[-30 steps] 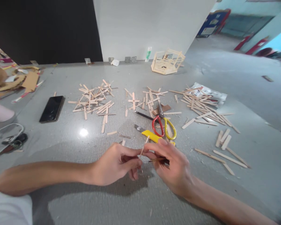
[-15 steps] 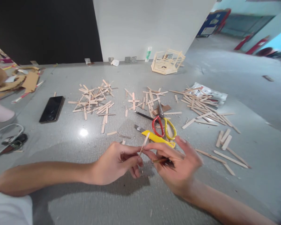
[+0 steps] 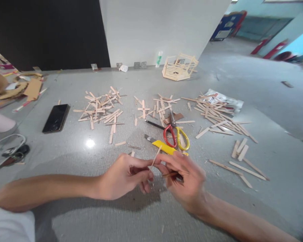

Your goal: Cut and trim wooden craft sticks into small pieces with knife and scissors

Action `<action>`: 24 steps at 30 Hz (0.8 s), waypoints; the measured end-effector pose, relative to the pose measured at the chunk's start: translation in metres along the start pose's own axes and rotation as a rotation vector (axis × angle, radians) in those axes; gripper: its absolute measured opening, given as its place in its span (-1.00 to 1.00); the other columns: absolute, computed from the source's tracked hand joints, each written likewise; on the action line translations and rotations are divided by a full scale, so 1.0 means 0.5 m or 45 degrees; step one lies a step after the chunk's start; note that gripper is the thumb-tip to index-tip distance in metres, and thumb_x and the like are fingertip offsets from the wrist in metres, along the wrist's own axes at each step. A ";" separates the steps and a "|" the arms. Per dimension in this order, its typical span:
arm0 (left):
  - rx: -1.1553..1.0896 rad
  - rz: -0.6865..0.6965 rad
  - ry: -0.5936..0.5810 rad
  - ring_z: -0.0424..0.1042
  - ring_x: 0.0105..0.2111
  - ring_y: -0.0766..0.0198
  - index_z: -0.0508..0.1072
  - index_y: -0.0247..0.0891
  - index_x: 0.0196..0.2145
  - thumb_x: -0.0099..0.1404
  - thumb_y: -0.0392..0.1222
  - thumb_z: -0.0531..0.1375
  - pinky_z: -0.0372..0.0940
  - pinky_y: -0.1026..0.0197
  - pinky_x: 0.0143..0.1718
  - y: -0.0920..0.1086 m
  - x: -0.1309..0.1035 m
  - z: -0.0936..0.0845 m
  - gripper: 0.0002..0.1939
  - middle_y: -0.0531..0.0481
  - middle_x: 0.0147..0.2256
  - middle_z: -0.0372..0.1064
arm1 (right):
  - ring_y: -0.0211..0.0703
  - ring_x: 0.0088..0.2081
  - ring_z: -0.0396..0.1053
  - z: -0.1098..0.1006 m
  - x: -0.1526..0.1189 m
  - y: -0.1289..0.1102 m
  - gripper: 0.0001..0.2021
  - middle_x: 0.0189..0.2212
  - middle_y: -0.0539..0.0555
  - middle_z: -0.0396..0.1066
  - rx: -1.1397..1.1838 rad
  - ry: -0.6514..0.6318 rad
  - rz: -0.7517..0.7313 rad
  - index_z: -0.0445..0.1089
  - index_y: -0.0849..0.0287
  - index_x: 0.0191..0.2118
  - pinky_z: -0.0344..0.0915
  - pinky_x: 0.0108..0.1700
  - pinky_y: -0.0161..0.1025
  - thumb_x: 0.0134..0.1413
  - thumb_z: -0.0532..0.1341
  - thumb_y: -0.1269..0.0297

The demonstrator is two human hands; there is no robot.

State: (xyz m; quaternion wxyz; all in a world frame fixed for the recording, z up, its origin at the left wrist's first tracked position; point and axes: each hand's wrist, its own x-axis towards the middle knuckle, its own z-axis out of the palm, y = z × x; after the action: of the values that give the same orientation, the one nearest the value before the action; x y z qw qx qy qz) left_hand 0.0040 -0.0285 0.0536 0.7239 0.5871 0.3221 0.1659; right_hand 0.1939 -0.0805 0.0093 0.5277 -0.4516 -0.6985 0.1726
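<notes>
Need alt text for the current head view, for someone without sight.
Left hand pinching a thin wooden stick, right hand touching it, over a gray surface. Beyond lie a yellow cutter, scissors with red and yellow handles, and scattered wooden sticks; an openwork wooden frame stands farther back.

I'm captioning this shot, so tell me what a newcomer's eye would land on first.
Probably the red-and-yellow-handled scissors, lying mid-table just beyond the hands, beside a yellow knife. Nearer, the left hand and right hand meet at a thin wooden stick. At the back, by the white panel, sits a small wooden frame.
</notes>
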 end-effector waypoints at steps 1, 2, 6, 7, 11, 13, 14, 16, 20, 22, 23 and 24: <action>-0.007 -0.008 0.001 0.46 -0.55 0.37 0.49 -0.37 -0.40 0.34 -0.20 0.19 0.43 0.35 -0.43 0.000 0.000 0.000 -0.80 0.04 -0.56 0.37 | -0.30 -0.50 0.42 0.001 -0.002 0.000 -0.61 -0.32 0.01 0.56 -0.006 -0.002 0.004 0.36 -0.05 0.05 0.40 -0.48 -0.35 0.20 0.19 0.54; -0.014 -0.012 -0.001 0.46 -0.55 0.36 0.48 -0.36 -0.41 0.33 -0.20 0.20 0.43 0.35 -0.43 0.000 0.001 0.001 -0.80 0.05 -0.56 0.37 | -0.29 -0.50 0.43 0.003 -0.003 -0.001 -0.63 -0.32 0.02 0.56 -0.019 0.002 0.002 0.36 -0.03 0.04 0.41 -0.47 -0.35 0.20 0.19 0.54; -0.035 0.003 -0.006 0.45 -0.56 0.37 0.46 -0.36 -0.42 0.34 -0.19 0.20 0.42 0.35 -0.44 -0.001 0.001 0.001 -0.79 0.04 -0.56 0.38 | -0.29 -0.55 0.43 0.008 -0.005 -0.008 -0.71 -0.35 0.02 0.58 -0.035 0.076 0.046 0.38 0.00 -0.01 0.40 -0.49 -0.33 0.21 0.21 0.48; -0.041 0.007 -0.007 0.45 -0.56 0.37 0.47 -0.36 -0.41 0.34 -0.18 0.20 0.42 0.35 -0.45 -0.002 0.001 0.002 -0.79 0.04 -0.56 0.38 | -0.29 -0.57 0.43 0.009 -0.005 -0.010 -0.74 -0.35 0.03 0.59 -0.024 0.101 0.067 0.38 0.01 -0.03 0.41 -0.49 -0.33 0.21 0.22 0.46; -0.037 0.016 0.012 0.45 -0.57 0.37 0.49 -0.37 -0.35 0.34 -0.16 0.22 0.41 0.35 -0.46 -0.001 -0.001 0.004 -0.80 0.05 -0.54 0.38 | -0.26 -0.57 0.45 0.012 -0.005 -0.018 -0.85 -0.43 0.03 0.56 0.008 0.064 0.181 0.38 0.04 -0.11 0.39 -0.53 -0.33 0.24 0.21 0.40; -0.016 0.019 0.019 0.46 -0.56 0.36 0.50 -0.37 -0.34 0.34 -0.17 0.22 0.42 0.34 -0.45 -0.001 -0.002 0.005 -0.80 0.04 -0.54 0.39 | -0.31 -0.63 0.37 0.014 -0.006 -0.020 -0.85 -0.50 -0.02 0.50 0.044 0.032 0.208 0.34 0.04 -0.09 0.32 -0.59 -0.37 0.26 0.19 0.41; -0.004 0.019 0.020 0.47 -0.56 0.36 0.50 -0.37 -0.34 0.35 -0.17 0.21 0.43 0.34 -0.44 -0.002 -0.003 0.006 -0.81 0.04 -0.54 0.39 | -0.34 -0.66 0.32 0.016 -0.006 -0.021 -0.80 -0.51 -0.05 0.48 0.066 0.043 0.206 0.29 0.02 -0.06 0.28 -0.61 -0.38 0.26 0.19 0.42; 0.019 0.027 0.021 0.47 -0.56 0.36 0.50 -0.37 -0.33 0.35 -0.18 0.20 0.43 0.34 -0.44 -0.003 -0.002 0.006 -0.81 0.04 -0.54 0.39 | -0.39 -0.67 0.27 0.020 -0.006 -0.025 -0.68 -0.43 -0.07 0.49 0.117 0.083 0.191 0.17 -0.03 0.02 0.26 -0.62 -0.41 0.25 0.18 0.47; 0.084 0.091 0.059 0.48 -0.54 0.36 0.49 -0.36 -0.35 0.36 -0.18 0.20 0.44 0.35 -0.44 -0.006 0.000 0.003 -0.81 0.04 -0.55 0.39 | -0.39 -0.57 0.39 0.024 -0.001 -0.042 -0.60 -0.26 -0.04 0.47 0.360 0.049 0.298 0.04 -0.09 0.03 0.37 -0.52 -0.38 0.24 0.15 0.51; 0.111 0.131 0.091 0.48 -0.53 0.36 0.50 -0.35 -0.34 0.34 -0.19 0.21 0.43 0.37 -0.43 -0.002 0.003 0.000 -0.83 0.04 -0.55 0.41 | -0.40 -0.58 0.37 0.021 0.007 -0.052 -0.62 -0.28 -0.06 0.45 0.468 0.017 0.397 0.02 -0.09 0.01 0.32 -0.55 -0.41 0.25 0.16 0.48; 0.121 0.149 0.113 0.49 -0.53 0.37 0.51 -0.35 -0.32 0.33 -0.20 0.22 0.43 0.38 -0.44 0.001 0.003 -0.002 -0.85 0.04 -0.55 0.42 | -0.41 -0.61 0.33 0.018 0.013 -0.055 -0.63 -0.30 -0.08 0.45 0.488 0.011 0.441 0.02 -0.08 0.00 0.25 -0.59 -0.43 0.25 0.17 0.46; 0.129 0.162 0.139 0.48 -0.54 0.37 0.52 -0.35 -0.30 0.32 -0.21 0.23 0.42 0.38 -0.44 0.005 0.004 -0.004 -0.87 0.04 -0.54 0.42 | -0.43 -0.65 0.26 0.014 0.019 -0.056 -0.65 -0.32 -0.09 0.46 0.490 0.018 0.472 0.03 -0.07 -0.02 0.17 -0.63 -0.45 0.25 0.19 0.44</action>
State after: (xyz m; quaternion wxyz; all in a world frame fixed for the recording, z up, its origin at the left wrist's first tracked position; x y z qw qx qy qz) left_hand 0.0046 -0.0253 0.0552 0.6627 0.6323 0.3310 0.2266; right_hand 0.1745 -0.0860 0.0324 0.5681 -0.4644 -0.5545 0.3926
